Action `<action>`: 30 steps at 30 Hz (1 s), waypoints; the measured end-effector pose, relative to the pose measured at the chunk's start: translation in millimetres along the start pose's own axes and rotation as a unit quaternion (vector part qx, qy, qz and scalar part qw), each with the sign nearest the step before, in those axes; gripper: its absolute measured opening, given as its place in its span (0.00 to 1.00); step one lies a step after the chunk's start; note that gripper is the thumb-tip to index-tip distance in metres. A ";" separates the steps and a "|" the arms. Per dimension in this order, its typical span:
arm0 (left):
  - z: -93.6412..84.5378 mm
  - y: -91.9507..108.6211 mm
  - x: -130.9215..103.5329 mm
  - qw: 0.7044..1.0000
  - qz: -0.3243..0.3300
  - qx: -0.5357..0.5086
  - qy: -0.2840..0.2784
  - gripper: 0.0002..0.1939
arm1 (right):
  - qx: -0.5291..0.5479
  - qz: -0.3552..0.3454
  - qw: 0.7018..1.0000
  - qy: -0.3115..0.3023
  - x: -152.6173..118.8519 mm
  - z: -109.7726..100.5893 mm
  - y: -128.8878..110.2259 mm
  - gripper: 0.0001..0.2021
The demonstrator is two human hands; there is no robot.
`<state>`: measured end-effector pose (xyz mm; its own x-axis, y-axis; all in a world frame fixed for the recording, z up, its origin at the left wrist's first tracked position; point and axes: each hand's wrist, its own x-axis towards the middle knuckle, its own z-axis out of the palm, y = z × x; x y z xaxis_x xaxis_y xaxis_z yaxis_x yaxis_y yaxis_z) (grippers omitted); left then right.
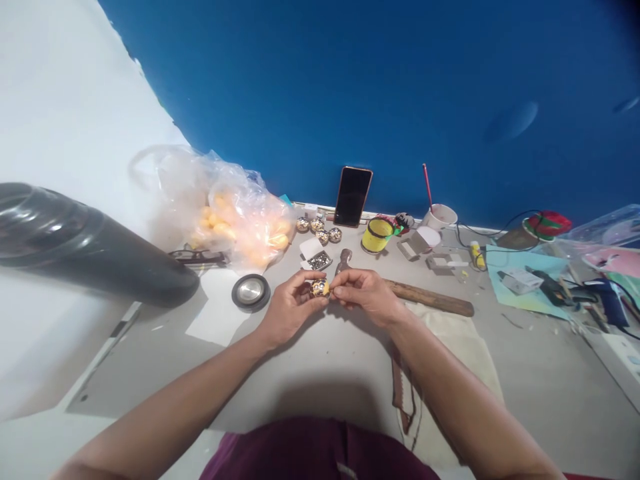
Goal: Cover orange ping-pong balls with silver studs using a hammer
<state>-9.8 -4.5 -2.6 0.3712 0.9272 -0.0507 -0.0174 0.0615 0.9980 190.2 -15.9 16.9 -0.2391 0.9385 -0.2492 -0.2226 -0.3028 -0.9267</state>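
Observation:
My left hand (295,303) grips a yellow ball (321,288) partly covered with shiny metal tacks, thumb and fingers around its sides. At the ball's right side, the thumb and fingers of my right hand (364,293) are pinched together; whatever they hold is too small to make out. Just beyond my hands lies a small open box (316,257) full of shiny tacks. Several balls covered in metal (323,236) sit behind it. A hammer (430,297) lies partly hidden behind my right hand, its head by the box.
A clear plastic bag (235,207) of yellow balls stands at the back left, near a dark cylinder (100,250). A round black-rimmed dish (251,292) lies left of my hands. A phone (353,197) leans on the wall. Right are a yellow cup (377,235) and cream cloth (455,373).

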 end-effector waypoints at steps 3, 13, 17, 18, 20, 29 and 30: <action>0.5 -0.4 0.7 1.000 0.017 0.022 0.011 0.24 | -0.011 0.012 1.000 0.018 0.8 -0.5 1.0 0.16; -0.1 -0.7 0.2 0.996 0.058 0.070 0.016 0.22 | -0.010 0.040 0.998 0.042 1.3 0.2 0.4 0.16; -0.1 0.1 0.3 0.995 0.064 0.079 0.016 0.22 | -0.015 0.041 0.998 0.043 1.3 0.8 -0.4 0.16; 0.0 0.4 0.2 0.995 0.063 0.080 0.015 0.21 | -0.016 0.041 0.998 0.043 1.2 0.9 -0.7 0.16; 0.2 1.0 -0.2 0.995 0.061 0.079 0.014 0.21 | -0.016 0.042 0.998 0.043 1.2 0.7 -0.9 0.16; 0.2 0.6 -0.7 0.996 0.053 0.071 0.008 0.21 | -0.015 0.046 0.998 0.030 2.3 -2.6 1.0 0.16; 0.1 0.3 -0.7 0.996 0.051 0.070 0.006 0.21 | -0.015 0.046 0.998 0.029 2.4 -2.7 1.0 0.16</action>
<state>-9.9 -5.2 -2.2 0.3623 0.9306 0.0512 0.0757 -0.0842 0.9936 192.0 -13.5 14.6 -0.2021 0.9149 -0.3495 -0.1740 -0.3847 -0.9065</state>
